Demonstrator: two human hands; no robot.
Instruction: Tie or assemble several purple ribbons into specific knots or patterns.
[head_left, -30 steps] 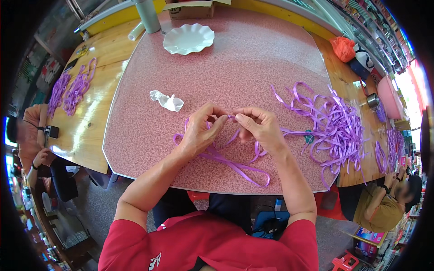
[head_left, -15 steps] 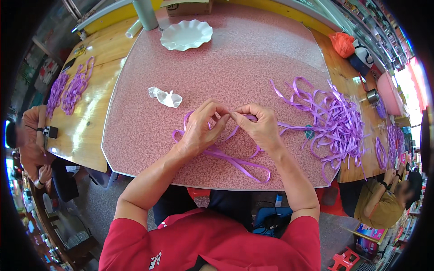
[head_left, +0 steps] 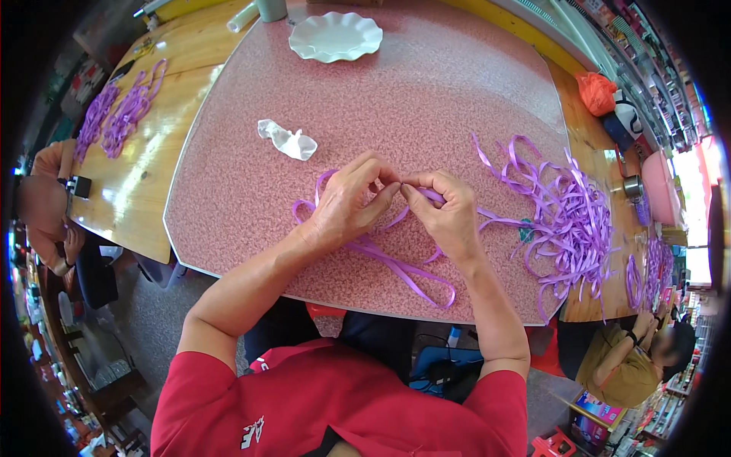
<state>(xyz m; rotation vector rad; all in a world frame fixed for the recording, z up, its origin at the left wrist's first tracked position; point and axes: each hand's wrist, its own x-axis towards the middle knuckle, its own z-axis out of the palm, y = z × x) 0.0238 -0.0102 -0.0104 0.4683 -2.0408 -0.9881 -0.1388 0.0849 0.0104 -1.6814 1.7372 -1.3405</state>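
From the head view I see my left hand (head_left: 346, 202) and right hand (head_left: 449, 209) meeting over the pink speckled worktop (head_left: 426, 91), fingertips nearly touching. Both sets of fingers are pinched on the same purple ribbon (head_left: 381, 255): the thumb and forefinger of each hand grasp it at the point where the hands meet, and the other fingers curl in behind. The ribbon loops out to the left of my left hand, then trails back under both wrists in long strands that lie flat on the worktop toward its near edge.

To my right a loose heap of purple ribbons (head_left: 567, 221) spreads across the worktop, with one strand running from it toward my right hand. A crumpled white paper (head_left: 288, 141) lies just beyond my left hand, well apart from the white scalloped plate (head_left: 335, 34) at the far side. More purple ribbon bundles (head_left: 118, 114) rest on the yellow wooden table to the left.

As I judge it, this fine work between the fingertips goes best with the pinch kept close, so only a short piece of ribbon spans the two grips. I would keep the strand flat and untwisted, hold steady with one hand while the other shapes it, and let the trailing strands stay slack on the worktop so they do not drag against the grip or snag the heap at my right.
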